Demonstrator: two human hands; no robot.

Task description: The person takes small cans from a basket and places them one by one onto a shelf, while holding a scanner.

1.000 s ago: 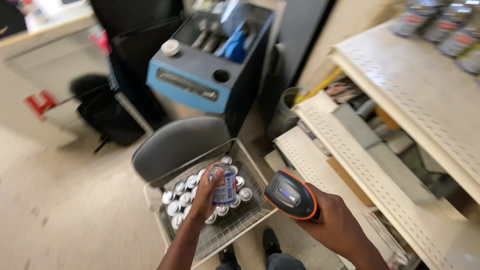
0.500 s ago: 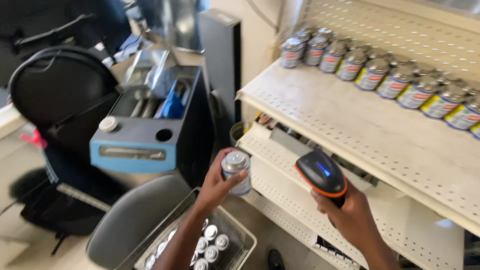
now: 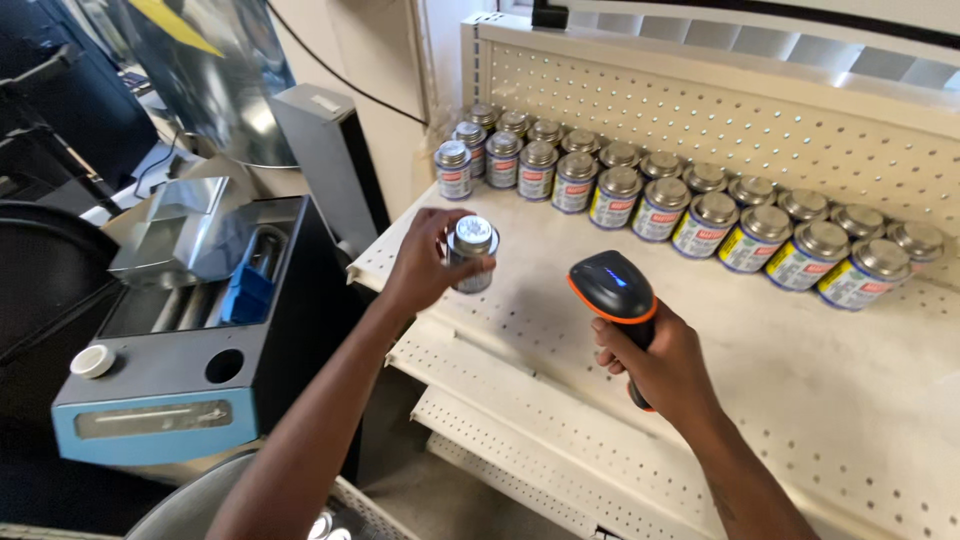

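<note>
Left hand (image 3: 425,265) clenched round small silver-lidded metal can (image 3: 471,253), held upright just above cream perforated shelf (image 3: 800,380), apparently for scanning; right hand (image 3: 660,365) gripping black-and-orange handheld scanner (image 3: 612,290), beside the can, head tipped toward it; rows of matching cans (image 3: 690,210) beyond both grips.

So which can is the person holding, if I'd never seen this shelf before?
Start at the cream pegboard shelf with cans lined along its back wall. Nearer the front left edge, the left hand grips one small silver-lidded can. It alone sits apart from the rows of cans, lifted in fingers.
</note>
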